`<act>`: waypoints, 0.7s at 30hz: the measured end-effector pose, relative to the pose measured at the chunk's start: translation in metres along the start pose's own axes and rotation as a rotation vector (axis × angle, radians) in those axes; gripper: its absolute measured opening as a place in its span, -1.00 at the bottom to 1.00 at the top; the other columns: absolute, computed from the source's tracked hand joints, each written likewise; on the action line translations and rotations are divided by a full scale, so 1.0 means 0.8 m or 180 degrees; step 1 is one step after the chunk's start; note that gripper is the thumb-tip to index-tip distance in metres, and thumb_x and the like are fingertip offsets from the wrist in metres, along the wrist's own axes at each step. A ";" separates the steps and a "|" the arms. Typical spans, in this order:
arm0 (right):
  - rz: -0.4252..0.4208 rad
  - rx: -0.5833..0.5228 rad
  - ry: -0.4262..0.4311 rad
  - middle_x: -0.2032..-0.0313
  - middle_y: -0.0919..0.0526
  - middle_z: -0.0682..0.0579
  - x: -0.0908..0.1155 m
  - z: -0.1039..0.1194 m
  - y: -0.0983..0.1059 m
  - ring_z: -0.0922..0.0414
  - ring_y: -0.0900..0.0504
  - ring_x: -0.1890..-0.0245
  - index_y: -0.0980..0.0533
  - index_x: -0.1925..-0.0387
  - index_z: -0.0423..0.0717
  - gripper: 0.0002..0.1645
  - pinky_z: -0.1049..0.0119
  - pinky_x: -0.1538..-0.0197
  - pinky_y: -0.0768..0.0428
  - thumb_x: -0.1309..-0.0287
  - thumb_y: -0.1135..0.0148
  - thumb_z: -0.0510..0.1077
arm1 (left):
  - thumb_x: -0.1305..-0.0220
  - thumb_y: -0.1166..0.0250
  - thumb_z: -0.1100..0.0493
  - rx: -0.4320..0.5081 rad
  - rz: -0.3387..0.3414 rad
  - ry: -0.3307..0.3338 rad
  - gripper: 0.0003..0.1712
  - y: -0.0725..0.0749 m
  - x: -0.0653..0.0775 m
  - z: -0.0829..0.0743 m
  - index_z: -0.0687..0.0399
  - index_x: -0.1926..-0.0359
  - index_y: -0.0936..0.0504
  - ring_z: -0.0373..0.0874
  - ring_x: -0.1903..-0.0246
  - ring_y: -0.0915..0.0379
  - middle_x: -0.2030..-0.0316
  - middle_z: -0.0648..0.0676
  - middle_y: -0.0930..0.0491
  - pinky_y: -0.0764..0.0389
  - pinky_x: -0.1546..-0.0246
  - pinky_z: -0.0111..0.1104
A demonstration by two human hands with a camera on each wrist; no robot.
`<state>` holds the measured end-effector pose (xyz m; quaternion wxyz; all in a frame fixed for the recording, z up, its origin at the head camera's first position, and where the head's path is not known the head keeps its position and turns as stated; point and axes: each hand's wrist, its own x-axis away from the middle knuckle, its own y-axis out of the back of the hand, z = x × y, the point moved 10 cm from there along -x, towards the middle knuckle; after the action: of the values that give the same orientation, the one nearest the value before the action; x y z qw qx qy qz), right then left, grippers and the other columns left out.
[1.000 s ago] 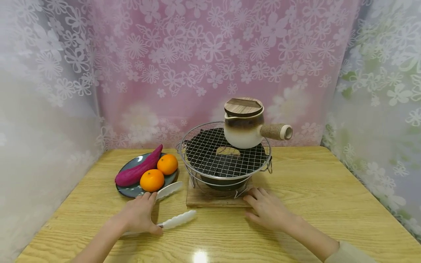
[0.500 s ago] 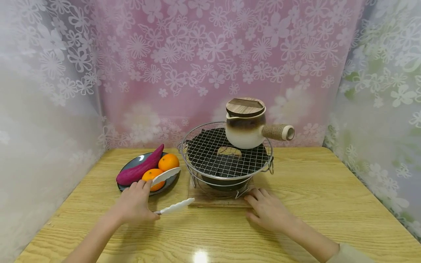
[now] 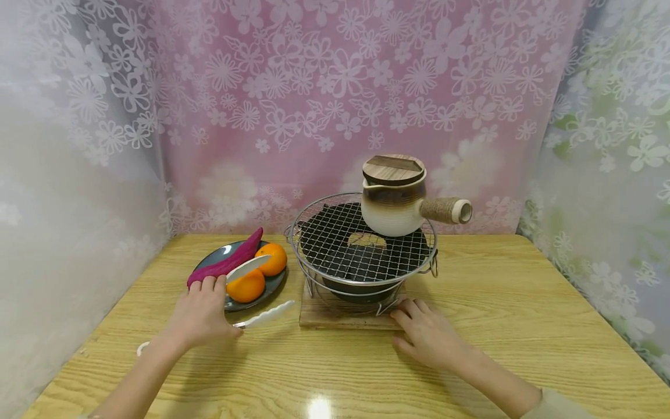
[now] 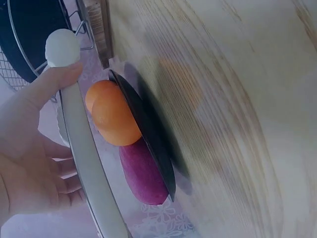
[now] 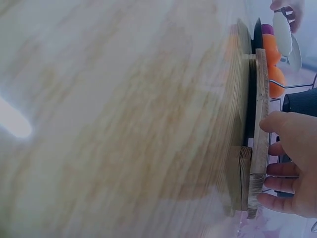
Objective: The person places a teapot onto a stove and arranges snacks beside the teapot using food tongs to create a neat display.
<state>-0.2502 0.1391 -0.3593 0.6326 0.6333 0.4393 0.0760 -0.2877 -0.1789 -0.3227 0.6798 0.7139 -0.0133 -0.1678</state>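
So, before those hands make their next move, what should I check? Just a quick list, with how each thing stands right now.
1. Tongs held: ok, the left hand grips them.
2. Tongs open: ok, the jaws stand well apart.
3. Both oranges on the plate: ok.
4. Tongs touching an orange: cannot tell; one jaw overlaps both in the head view, but contact isn't clear.
5. Right hand at the board: ok, fingers touch its near right corner; how hard, cannot tell.
6. Pot upright on the grill: ok, with its lid on.
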 end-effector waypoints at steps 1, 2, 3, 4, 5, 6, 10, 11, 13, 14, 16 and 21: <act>0.0007 -0.0004 0.0004 0.26 -0.45 -0.04 0.000 0.000 0.000 0.04 -0.44 0.31 -0.51 0.24 -0.16 -0.53 0.19 0.33 -0.48 0.11 -0.39 0.07 | 0.48 -0.55 -0.24 0.0000 0.0000 0.0023 0.20 0.001 0.000 0.002 0.54 -0.07 -0.31 0.27 0.24 -0.35 0.15 0.38 -0.41 -0.42 0.20 0.11; 0.0013 -0.0009 0.0009 0.26 -0.45 -0.04 -0.001 0.000 0.000 0.04 -0.44 0.31 -0.51 0.24 -0.16 -0.53 0.19 0.33 -0.48 0.11 -0.38 0.07 | 0.48 -0.55 -0.23 0.0013 -0.0001 0.0050 0.19 0.002 0.000 0.004 0.54 -0.06 -0.31 0.28 0.25 -0.35 0.15 0.39 -0.41 -0.42 0.19 0.11; 0.0021 -0.0009 0.0012 0.26 -0.45 -0.04 -0.001 0.000 -0.001 0.04 -0.44 0.31 -0.51 0.24 -0.16 -0.54 0.19 0.33 -0.48 0.10 -0.38 0.07 | 0.48 -0.56 -0.22 0.0021 0.0008 0.0085 0.18 0.002 0.000 0.006 0.54 -0.05 -0.31 0.29 0.26 -0.36 0.16 0.40 -0.41 -0.43 0.20 0.11; 0.0027 -0.0011 0.0020 0.26 -0.45 -0.04 -0.001 0.001 -0.001 0.04 -0.44 0.31 -0.51 0.24 -0.16 -0.54 0.19 0.33 -0.48 0.10 -0.38 0.06 | 0.48 -0.56 -0.21 0.0024 0.0013 0.0120 0.16 0.002 0.001 0.008 0.54 -0.04 -0.32 0.28 0.28 -0.36 0.17 0.40 -0.41 -0.44 0.22 0.10; 0.0030 -0.0013 0.0027 0.26 -0.45 -0.04 -0.001 0.001 -0.001 0.04 -0.44 0.30 -0.51 0.24 -0.16 -0.55 0.19 0.33 -0.48 0.10 -0.38 0.06 | 0.48 -0.55 -0.21 0.0030 0.0026 0.0154 0.16 0.003 0.001 0.011 0.54 -0.03 -0.32 0.29 0.29 -0.36 0.18 0.40 -0.41 -0.44 0.22 0.10; 0.0048 -0.0017 0.0025 0.25 -0.45 -0.04 -0.002 0.001 -0.001 0.04 -0.44 0.30 -0.51 0.24 -0.16 -0.55 0.19 0.33 -0.48 0.10 -0.38 0.05 | 0.47 -0.55 -0.21 0.0030 0.0045 0.0190 0.15 0.002 0.001 0.013 0.54 -0.02 -0.32 0.29 0.28 -0.36 0.18 0.40 -0.41 -0.44 0.22 0.11; 0.0090 -0.0034 0.0017 0.25 -0.46 -0.04 -0.002 0.001 -0.002 0.04 -0.44 0.30 -0.51 0.23 -0.16 -0.55 0.19 0.33 -0.48 0.09 -0.37 0.05 | 0.44 -0.52 -0.22 -0.0042 0.0095 0.0289 0.13 0.000 0.001 0.020 0.54 -0.02 -0.33 0.32 0.24 -0.35 0.16 0.41 -0.41 -0.41 0.21 0.12; 0.0104 -0.0038 0.0011 0.25 -0.46 -0.04 -0.002 0.001 -0.002 0.04 -0.44 0.30 -0.51 0.23 -0.16 -0.55 0.19 0.33 -0.48 0.08 -0.37 0.05 | 0.43 -0.52 -0.23 -0.0065 0.0102 0.0303 0.13 0.000 0.001 0.021 0.54 -0.02 -0.33 0.32 0.23 -0.35 0.16 0.41 -0.41 -0.40 0.21 0.13; 0.0131 -0.0046 0.0005 0.24 -0.45 -0.04 -0.002 0.000 -0.003 0.04 -0.43 0.30 -0.51 0.22 -0.17 -0.55 0.19 0.33 -0.47 0.08 -0.36 0.05 | 0.41 -0.50 -0.23 -0.0098 0.0110 0.0328 0.12 -0.001 0.001 0.023 0.54 -0.02 -0.33 0.32 0.22 -0.35 0.16 0.41 -0.41 -0.39 0.22 0.13; 0.0147 -0.0050 0.0005 0.24 -0.45 -0.04 -0.002 0.000 -0.003 0.04 -0.43 0.30 -0.51 0.22 -0.17 -0.54 0.19 0.33 -0.47 0.07 -0.36 0.06 | 0.40 -0.50 -0.23 -0.0099 0.0114 0.0341 0.11 -0.002 0.001 0.024 0.55 -0.02 -0.34 0.32 0.23 -0.35 0.16 0.40 -0.41 -0.39 0.23 0.13; 0.0166 -0.0054 0.0010 0.24 -0.45 -0.05 -0.002 0.001 -0.004 0.04 -0.42 0.30 -0.51 0.21 -0.17 -0.55 0.19 0.32 -0.47 0.07 -0.36 0.05 | 0.40 -0.49 -0.23 -0.0100 0.0125 0.0375 0.10 -0.003 0.001 0.027 0.55 -0.01 -0.34 0.32 0.23 -0.35 0.16 0.40 -0.41 -0.39 0.24 0.13; 0.0188 -0.0066 0.0038 0.24 -0.45 -0.04 -0.002 0.002 -0.004 0.04 -0.42 0.30 -0.50 0.21 -0.17 -0.56 0.17 0.28 -0.47 0.05 -0.35 0.04 | 0.39 -0.50 -0.23 -0.0068 0.0181 0.0474 0.11 -0.006 0.002 0.034 0.55 -0.02 -0.34 0.33 0.19 -0.33 0.13 0.41 -0.40 -0.38 0.21 0.15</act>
<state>-0.2514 0.1366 -0.3617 0.6340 0.6389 0.4234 0.1030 -0.2942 -0.2053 -0.3287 0.6909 0.7165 0.0189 -0.0950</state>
